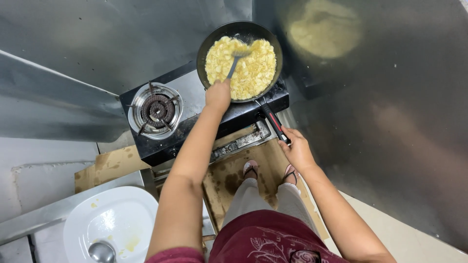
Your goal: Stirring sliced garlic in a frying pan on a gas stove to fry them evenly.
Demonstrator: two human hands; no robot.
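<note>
The left hand is closed around a spatula in the soft, crumbly yellow food; the right hand grips the handle of the pan, probably heavy, on the stove

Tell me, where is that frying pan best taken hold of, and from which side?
By the far end of its long handle, from the near side, where the right hand holds it now. The handle sticks out of the pan toward the person, clear of the burner and the yellow food that the left hand works with a spatula.
</note>
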